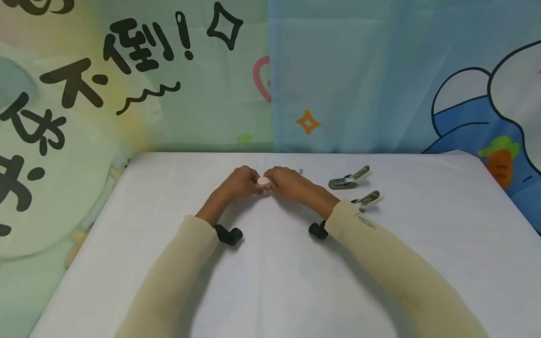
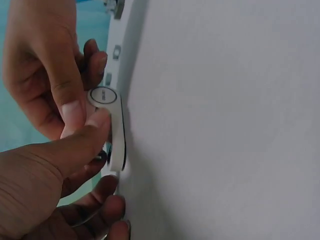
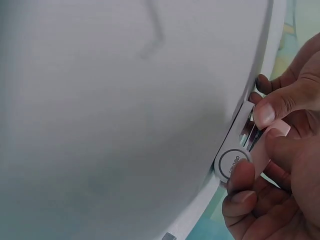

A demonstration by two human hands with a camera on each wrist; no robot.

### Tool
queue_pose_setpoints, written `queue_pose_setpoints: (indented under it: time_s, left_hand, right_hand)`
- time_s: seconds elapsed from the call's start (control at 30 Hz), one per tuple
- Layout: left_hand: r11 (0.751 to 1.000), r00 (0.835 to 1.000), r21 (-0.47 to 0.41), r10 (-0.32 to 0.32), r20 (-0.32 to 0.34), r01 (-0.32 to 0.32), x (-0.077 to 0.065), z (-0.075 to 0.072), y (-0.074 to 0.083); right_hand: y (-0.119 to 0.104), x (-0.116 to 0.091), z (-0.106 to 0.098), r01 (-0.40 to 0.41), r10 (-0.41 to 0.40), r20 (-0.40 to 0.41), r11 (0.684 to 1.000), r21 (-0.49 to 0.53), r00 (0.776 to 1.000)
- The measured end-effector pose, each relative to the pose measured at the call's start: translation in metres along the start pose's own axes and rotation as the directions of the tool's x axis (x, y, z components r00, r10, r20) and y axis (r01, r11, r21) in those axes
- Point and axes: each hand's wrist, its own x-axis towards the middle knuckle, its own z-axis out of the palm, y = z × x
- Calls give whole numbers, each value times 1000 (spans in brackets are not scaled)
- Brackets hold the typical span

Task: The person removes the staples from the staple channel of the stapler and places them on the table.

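Note:
Between both hands, over the far part of the table, is a small white-and-pink stapler (image 1: 263, 181). A ringed round disc marks one end of the stapler (image 2: 103, 95). My left hand (image 1: 243, 182) pinches it from the left, thumb on its side. From the other side my right hand (image 1: 289, 183) grips it, with the thumb on the pink part and a curled finger at the disc, as the right wrist view shows. A dark slot with metal shows between the stapler's white and pink parts (image 3: 260, 150). Fingers hide much of its body.
Two opened staplers with metal parts lie to the right, one farther back (image 1: 348, 177) and one partly behind the right sleeve (image 1: 367, 199). A small grey piece (image 1: 301, 171) lies past the right hand. The white tabletop (image 1: 262, 281) ends at a printed curtain (image 1: 359, 70).

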Motion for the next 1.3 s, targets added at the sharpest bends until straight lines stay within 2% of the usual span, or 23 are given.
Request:
queue_pose_setpoints:
  time_s: [0.07, 0.17, 0.27, 0.37, 0.53, 0.7, 0.9, 1.0, 1.17, 1.3]
  left_hand:
    - [999, 999, 7, 31, 12, -31, -2, 2, 0]
    - [998, 998, 4, 62, -4, -62, -6, 6, 1]
    - [995, 995, -41, 93, -40, -94, -13, 10, 3]
    - [983, 989, -110, 139, -47, -144, -22, 13, 6]
    - [972, 977, -109, 213, 23, -209, -36, 19, 12]
    - [964, 961, -121, 250, 115, -237, -53, 24, 23]
    - [950, 952, -153, 290, 100, -273, -67, 37, 34]
    - [944, 948, -166, 305, 96, -287, -72, 41, 38]
    - [956, 959, -136, 272, 81, -260, -76, 43, 40]
    - [959, 963, -128, 263, 64, -254, -76, 47, 37]
  right_hand:
    - [-2, -5, 0, -8, 8, 0, 1000, -11, 1000]
    - [-4, -11, 0, -23, 22, -3, 1000, -7, 1000]
    - [-5, -18, -1, -30, 30, -3, 999, 20, 1000]
    - [-6, -27, -3, -29, 29, 8, 998, 64, 1000]
    - [-6, -50, -6, 19, -29, 72, 990, 136, 997]
    - [-11, -70, -11, 75, -96, 122, 983, 170, 988]
    - [-20, -92, -13, 86, -103, 80, 977, 196, 991]
    - [-22, -96, -7, 107, -119, 57, 976, 189, 991]
    - [-23, -99, 3, 239, -238, -12, 967, 85, 971]
    - [-25, -101, 7, 258, -257, -21, 966, 24, 966]
